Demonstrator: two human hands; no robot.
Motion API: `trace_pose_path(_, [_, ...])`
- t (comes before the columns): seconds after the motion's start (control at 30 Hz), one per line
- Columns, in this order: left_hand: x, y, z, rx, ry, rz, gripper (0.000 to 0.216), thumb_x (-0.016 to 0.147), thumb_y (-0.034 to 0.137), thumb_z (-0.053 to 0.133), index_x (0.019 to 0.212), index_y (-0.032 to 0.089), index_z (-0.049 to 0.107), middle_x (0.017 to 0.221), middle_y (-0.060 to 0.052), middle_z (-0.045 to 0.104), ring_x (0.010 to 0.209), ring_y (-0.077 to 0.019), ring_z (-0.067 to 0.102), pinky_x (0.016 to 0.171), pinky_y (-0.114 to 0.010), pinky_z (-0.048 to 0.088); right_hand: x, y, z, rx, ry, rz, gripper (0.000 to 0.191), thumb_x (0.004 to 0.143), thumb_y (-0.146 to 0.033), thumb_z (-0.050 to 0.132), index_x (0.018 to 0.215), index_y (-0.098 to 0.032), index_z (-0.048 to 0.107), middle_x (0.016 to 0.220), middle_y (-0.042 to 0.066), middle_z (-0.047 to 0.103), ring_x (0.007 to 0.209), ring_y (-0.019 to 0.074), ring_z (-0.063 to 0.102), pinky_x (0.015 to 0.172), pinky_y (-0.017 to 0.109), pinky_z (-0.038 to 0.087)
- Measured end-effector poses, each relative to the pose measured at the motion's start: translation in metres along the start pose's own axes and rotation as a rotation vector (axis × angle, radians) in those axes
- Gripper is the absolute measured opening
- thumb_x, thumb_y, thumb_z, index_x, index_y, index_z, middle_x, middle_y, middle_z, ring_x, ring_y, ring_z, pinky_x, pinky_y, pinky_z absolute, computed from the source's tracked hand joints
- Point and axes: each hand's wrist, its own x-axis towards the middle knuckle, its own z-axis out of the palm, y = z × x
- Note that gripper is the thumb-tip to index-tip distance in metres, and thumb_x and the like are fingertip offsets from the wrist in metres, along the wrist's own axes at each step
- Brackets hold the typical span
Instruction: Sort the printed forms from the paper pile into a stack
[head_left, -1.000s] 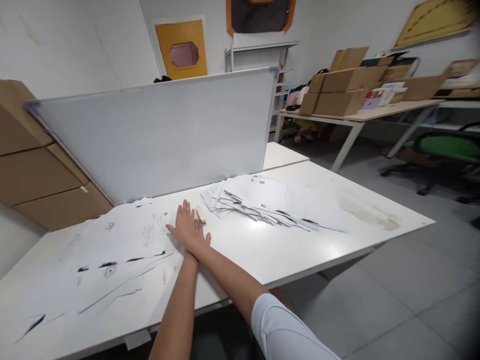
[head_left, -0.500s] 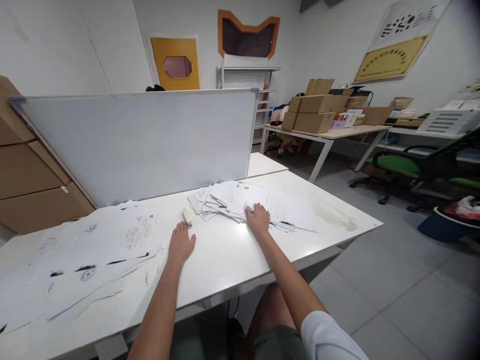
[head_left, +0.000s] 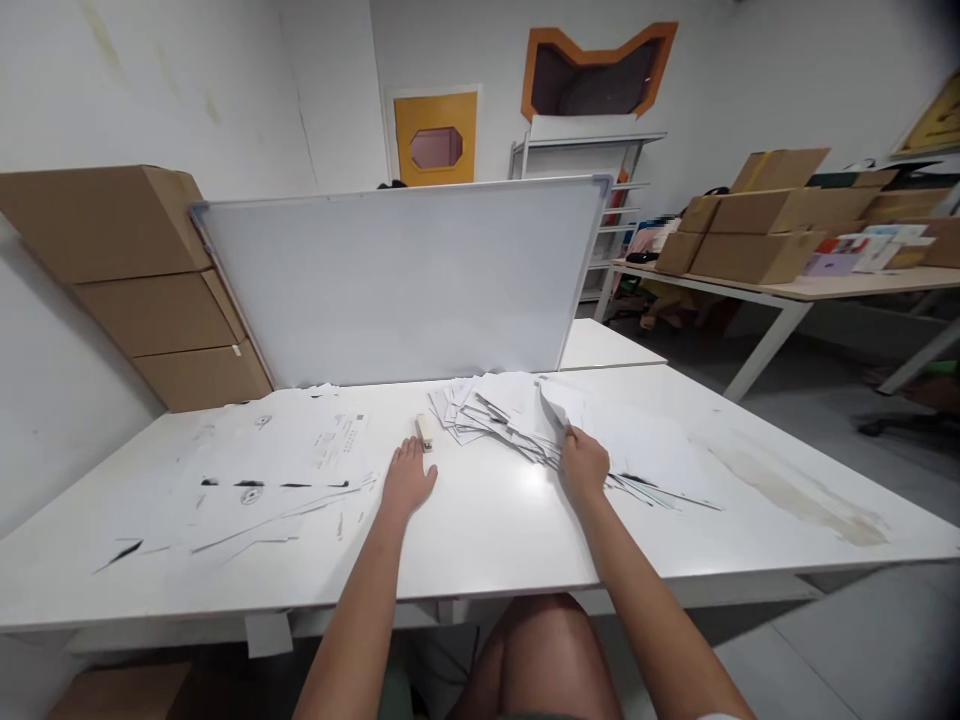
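Observation:
My left hand lies flat on the white table with its fingers stretched out. Just beyond its fingertips is a small cream-coloured stapler. My right hand pinches the edge of a paper sheet, whose near part is lifted and curled up. Under and around that sheet spreads a loose pile of papers, with uneven edges sticking out to the left and right. At the left lie more printed sheets, overlapping one another and apart from both hands.
A whiteboard stands along the table's back edge. Stacked cardboard boxes are at its left end. The table's front edge runs above my legs. Further right, another table carries boxes.
My view has turned left. My right hand has gone from resting on the pile to holding up a sheet's edge. The left hand stays flat by the stapler.

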Motion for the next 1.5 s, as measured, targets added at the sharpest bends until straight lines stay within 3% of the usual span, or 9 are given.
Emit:
trace_pose_path(0.23, [-0.005, 0.006, 0.004, -0.065, 0.083, -0.049, 0.065, 0.093, 0.033, 0.041, 0.151, 0.004, 0.034, 0.156, -0.02, 0.037, 0.148, -0.0295, 0.03, 0.122, -0.046, 0.025, -0.01, -0.01, 0.002, -0.136, 0.015, -0.193, 0.05, 0.096, -0.048, 0.034, 0.076, -0.019, 0.069, 0.082, 0.013, 0.067, 0.085, 0.0244, 0.059, 0.074, 0.032, 0.041])
trace_pose_path(0.43, [-0.036, 0.017, -0.002, -0.1, 0.255, -0.065, 0.057, 0.094, 0.014, 0.029, 0.148, 0.001, 0.038, 0.152, -0.017, 0.046, 0.147, -0.0227, 0.034, 0.12, -0.035, 0.032, -0.014, -0.004, 0.003, 0.049, -0.451, -0.442, 0.038, 0.091, -0.044, 0.042, 0.101, -0.022, 0.071, 0.096, 0.008, 0.072, 0.1, 0.0258, 0.058, 0.087, 0.037, 0.047])
trace_pose_path(0.53, [-0.049, 0.022, -0.003, -0.113, 0.283, -0.012, 0.057, 0.094, 0.012, 0.027, 0.149, 0.006, 0.039, 0.15, -0.013, 0.049, 0.143, -0.0198, 0.041, 0.115, -0.032, 0.039, -0.015, 0.0, 0.005, 0.136, -0.524, -0.46, 0.036, 0.086, -0.04, 0.049, 0.106, -0.023, 0.073, 0.119, 0.007, 0.071, 0.104, 0.0256, 0.057, 0.097, 0.042, 0.046])
trace_pose_path(0.63, [-0.051, 0.026, -0.004, -0.138, 0.285, 0.053, 0.058, 0.094, 0.012, 0.029, 0.152, 0.012, 0.036, 0.149, -0.011, 0.051, 0.139, -0.0182, 0.047, 0.11, -0.032, 0.045, -0.021, -0.002, 0.005, 0.152, -0.598, -0.496, 0.034, 0.082, -0.033, 0.053, 0.105, -0.025, 0.076, 0.128, 0.003, 0.068, 0.103, 0.0253, 0.057, 0.102, 0.044, 0.045])
trace_pose_path(0.8, [-0.047, 0.026, -0.007, -0.139, 0.252, 0.082, 0.059, 0.092, 0.011, 0.033, 0.15, 0.014, 0.04, 0.141, -0.012, 0.059, 0.131, -0.0206, 0.056, 0.103, -0.035, 0.05, -0.032, -0.015, -0.001, 0.224, -0.731, -0.459, 0.04, 0.08, -0.033, 0.057, 0.113, -0.023, 0.076, 0.133, 0.004, 0.066, 0.108, 0.026, 0.055, 0.104, 0.043, 0.043])
trace_pose_path(1.03, [-0.045, 0.015, 0.0, -0.125, 0.331, 0.041, 0.05, 0.09, 0.014, 0.039, 0.137, 0.019, 0.058, 0.097, -0.009, 0.076, 0.085, -0.0213, 0.071, 0.077, -0.034, 0.056, -0.033, -0.018, -0.001, 0.326, -0.803, -0.375, 0.036, 0.076, -0.031, 0.059, 0.104, -0.021, 0.078, 0.128, 0.006, 0.068, 0.112, 0.0276, 0.055, 0.101, 0.043, 0.044])
trace_pose_path(1.23, [-0.041, 0.005, 0.009, -0.19, 0.399, 0.114, 0.038, 0.087, 0.013, 0.044, 0.113, 0.022, 0.07, 0.097, -0.005, 0.077, 0.085, -0.0214, 0.072, 0.075, -0.032, 0.055, -0.036, -0.027, 0.0, 0.307, -0.814, -0.388, 0.045, 0.076, -0.03, 0.058, 0.118, -0.023, 0.073, 0.129, 0.004, 0.067, 0.118, 0.0286, 0.054, 0.106, 0.044, 0.041])
trace_pose_path(1.37, [-0.04, 0.006, 0.005, -0.262, 0.4, 0.069, 0.036, 0.09, 0.014, 0.041, 0.111, 0.023, 0.069, 0.098, -0.004, 0.076, 0.088, -0.0217, 0.071, 0.075, -0.033, 0.053, -0.07, -0.052, -0.01, 0.297, -0.856, -0.481, 0.042, 0.076, -0.026, 0.06, 0.116, -0.021, 0.074, 0.13, 0.006, 0.066, 0.118, 0.0291, 0.055, 0.107, 0.045, 0.039])
trace_pose_path(1.5, [-0.036, 0.012, -0.002, -0.245, 0.404, 0.008, 0.035, 0.093, 0.02, 0.042, 0.12, 0.019, 0.064, 0.11, -0.009, 0.073, 0.1, -0.0256, 0.068, 0.088, -0.039, 0.049, -0.144, -0.082, -0.032, 0.227, -0.867, -0.6, 0.039, 0.083, -0.028, 0.061, 0.121, -0.02, 0.071, 0.134, 0.008, 0.063, 0.117, 0.0287, 0.054, 0.104, 0.044, 0.041])
